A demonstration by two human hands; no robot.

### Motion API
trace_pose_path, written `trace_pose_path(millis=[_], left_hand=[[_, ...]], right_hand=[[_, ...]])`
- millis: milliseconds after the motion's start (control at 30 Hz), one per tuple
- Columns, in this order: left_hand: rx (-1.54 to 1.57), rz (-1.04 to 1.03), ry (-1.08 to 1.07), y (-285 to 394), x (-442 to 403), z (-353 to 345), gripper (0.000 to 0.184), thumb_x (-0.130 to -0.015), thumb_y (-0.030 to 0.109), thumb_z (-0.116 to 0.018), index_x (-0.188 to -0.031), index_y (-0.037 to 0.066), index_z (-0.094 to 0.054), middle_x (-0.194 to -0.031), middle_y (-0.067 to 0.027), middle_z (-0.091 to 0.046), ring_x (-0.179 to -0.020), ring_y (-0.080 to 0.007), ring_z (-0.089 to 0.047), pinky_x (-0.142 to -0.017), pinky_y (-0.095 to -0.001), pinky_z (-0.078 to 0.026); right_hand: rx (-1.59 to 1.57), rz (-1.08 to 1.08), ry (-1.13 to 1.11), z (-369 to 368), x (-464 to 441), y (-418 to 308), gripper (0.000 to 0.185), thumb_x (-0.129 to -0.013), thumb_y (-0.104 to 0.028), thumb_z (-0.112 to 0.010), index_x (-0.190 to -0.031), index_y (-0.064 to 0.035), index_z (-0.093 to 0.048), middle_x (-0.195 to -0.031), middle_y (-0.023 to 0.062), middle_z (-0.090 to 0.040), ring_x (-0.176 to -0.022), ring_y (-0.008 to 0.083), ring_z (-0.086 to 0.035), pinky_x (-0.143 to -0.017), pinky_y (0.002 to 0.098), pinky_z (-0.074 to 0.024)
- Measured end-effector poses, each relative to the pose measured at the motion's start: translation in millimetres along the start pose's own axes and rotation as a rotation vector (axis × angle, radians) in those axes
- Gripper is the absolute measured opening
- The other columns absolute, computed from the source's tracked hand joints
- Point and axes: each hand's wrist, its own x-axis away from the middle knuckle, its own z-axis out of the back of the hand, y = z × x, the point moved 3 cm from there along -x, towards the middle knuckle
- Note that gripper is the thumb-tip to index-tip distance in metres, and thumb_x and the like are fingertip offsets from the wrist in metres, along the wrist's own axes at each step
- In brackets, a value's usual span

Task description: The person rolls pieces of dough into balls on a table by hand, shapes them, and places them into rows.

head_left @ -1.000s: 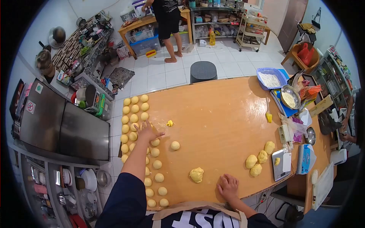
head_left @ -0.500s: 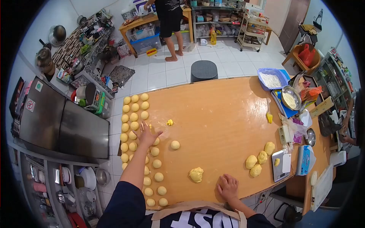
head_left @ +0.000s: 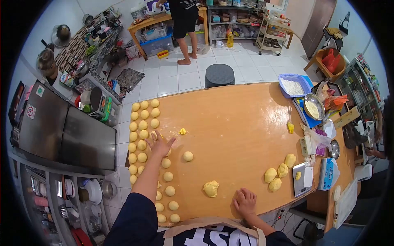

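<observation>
Fingers spread, my left hand reaches over the rows of round dough balls on the left of the table. Its fingertips are at a dough ball in the third row, partly hidden beneath them; whether they touch it I cannot tell. One dough ball sits apart, right of that hand, and a small yellow lump lies beyond it. Near the front edge, my right hand rests on the tabletop with nothing visible in it. To its upper left is a rough dough lump.
Several larger dough pieces lie on the right, beside a scale. Farther back are a yellow brush, a metal bowl and a blue basin of flour. A stool stands behind the table; a person stands at the back.
My left hand stays over the same spot, its fingers shifted slightly, with more of the ball under them showing. My right hand has not moved. The whole view has shifted very slightly.
</observation>
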Motion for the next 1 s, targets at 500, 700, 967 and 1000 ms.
trace_pose_path(millis=[500,700,967,1000], left_hand=[[-0.177,-0.060,0.000,16,-14,9,0.121,-0.082,0.085,-0.036,-0.153,-0.006,-0.001,-0.162,-0.0189,-0.017,-0.152,-0.0293,-0.006,-0.119,-0.0539,0.011],[-0.112,-0.134,-0.030,32,-15,9,0.112,-0.087,0.077,-0.041,-0.155,-0.002,0.000,-0.163,-0.0154,-0.015,-0.153,-0.0280,-0.004,-0.118,-0.0545,0.013],[-0.010,-0.328,-0.065,57,-4,4,0.104,-0.091,0.071,-0.040,-0.156,0.001,0.001,-0.163,-0.0145,-0.016,-0.152,-0.0267,-0.007,-0.117,-0.0559,0.014],[-0.010,-0.359,-0.003,49,-6,-3,0.107,-0.089,0.075,-0.038,-0.156,0.002,0.001,-0.163,-0.0138,-0.017,-0.152,-0.0272,-0.007,-0.117,-0.0565,0.013]], right_hand=[[0.014,0.006,0.015,7,-4,-4,0.043,-0.075,-0.027,-0.072,-0.115,-0.0127,-0.064,-0.122,0.0090,-0.058,-0.110,0.0292,-0.056,-0.095,0.0474,-0.0401],[0.035,0.011,0.034,4,-3,-2,0.043,-0.075,-0.028,-0.073,-0.114,-0.0132,-0.064,-0.121,0.0082,-0.058,-0.107,0.0283,-0.057,-0.093,0.0464,-0.0414],[0.035,0.016,0.034,4,-3,-2,0.044,-0.076,-0.030,-0.073,-0.116,-0.0138,-0.064,-0.121,0.0082,-0.058,-0.108,0.0286,-0.056,-0.095,0.0457,-0.0406],[0.014,0.005,0.015,0,0,1,0.043,-0.077,-0.030,-0.072,-0.116,-0.0132,-0.064,-0.122,0.0092,-0.057,-0.111,0.0294,-0.054,-0.096,0.0459,-0.0389]])
